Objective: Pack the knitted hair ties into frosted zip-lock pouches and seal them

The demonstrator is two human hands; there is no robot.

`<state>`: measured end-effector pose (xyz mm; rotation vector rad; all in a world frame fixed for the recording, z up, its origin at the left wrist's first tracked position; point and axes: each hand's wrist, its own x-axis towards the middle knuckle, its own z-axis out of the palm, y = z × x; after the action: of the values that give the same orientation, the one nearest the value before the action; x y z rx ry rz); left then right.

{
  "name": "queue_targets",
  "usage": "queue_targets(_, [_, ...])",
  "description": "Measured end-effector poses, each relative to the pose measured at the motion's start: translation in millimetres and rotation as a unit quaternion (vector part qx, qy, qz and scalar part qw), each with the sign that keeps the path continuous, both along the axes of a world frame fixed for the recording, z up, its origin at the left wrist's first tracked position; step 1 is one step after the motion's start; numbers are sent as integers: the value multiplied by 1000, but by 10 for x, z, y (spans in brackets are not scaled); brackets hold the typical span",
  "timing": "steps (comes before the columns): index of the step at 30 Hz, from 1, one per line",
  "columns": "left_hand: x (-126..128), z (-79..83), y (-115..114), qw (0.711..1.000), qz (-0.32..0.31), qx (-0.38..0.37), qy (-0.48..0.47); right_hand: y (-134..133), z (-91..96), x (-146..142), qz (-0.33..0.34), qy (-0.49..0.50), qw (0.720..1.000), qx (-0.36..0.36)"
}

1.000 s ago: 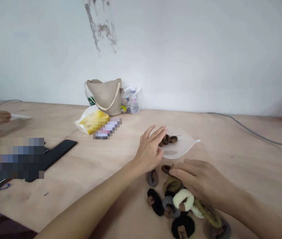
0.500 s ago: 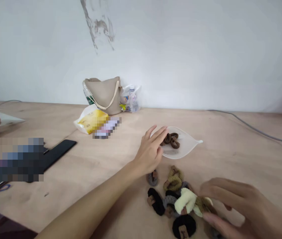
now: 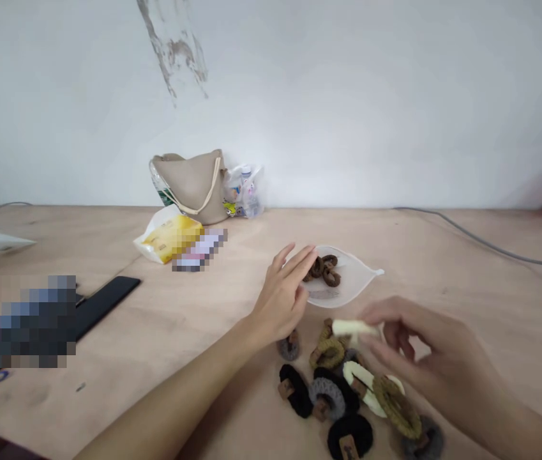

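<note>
Fingers outstretched, my left hand (image 3: 284, 291) lies at the left edge of a frosted plastic zip bag (image 3: 354, 287). Several brown hair ties (image 3: 330, 271) show in the bag, partly covered by my fingertips. My right hand (image 3: 424, 348) pinches a cream hair tie (image 3: 350, 328), slightly blurred, above a loose pile. In that pile are a grey hair tie (image 3: 327, 396), a black hair tie (image 3: 350, 437), an olive hair tie (image 3: 398, 406) and another cream one (image 3: 365, 388). Small brown tags sit on some of them.
Farther back stand a beige handbag (image 3: 191, 182), a clear bag with a bottle (image 3: 248, 191) and a yellow tissue pack (image 3: 172, 237). A dark phone-like object (image 3: 110, 303) lies at left. A grey cable (image 3: 481, 239) runs along the right, near the wall.
My right hand has lifted a cream hair tie off the pile and moved it up toward the bag. My left hand stays at the bag. The view has shifted slightly.
</note>
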<state>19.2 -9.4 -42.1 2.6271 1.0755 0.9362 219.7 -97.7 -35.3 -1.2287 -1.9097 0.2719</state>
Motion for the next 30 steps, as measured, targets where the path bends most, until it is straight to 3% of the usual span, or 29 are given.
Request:
queue_targets(4, [6,10,-14,1000,3,-8,8,147,42,52,-39,98,994,-6])
queue_targets(10, [20,5,-27,1000,1,-14,1,-174,-123,278,32,-58,997,-37])
queue_targets(15, [30,-12,-20,1000,-12,-10,-11,-413,-225,307,82,-146,981,94])
queue_targets(22, [42,6,-39,999,-44,-7,-24,-373,-146,140,73,-213,953,205])
queue_targets(27, [33,21,-47,999,-35,-12,-19,-440,-255,237,83,-268,942,183])
queue_targets(30, [30,20,-49,999,-33,-15,-21,-389,-235,288,74,-248,955,145])
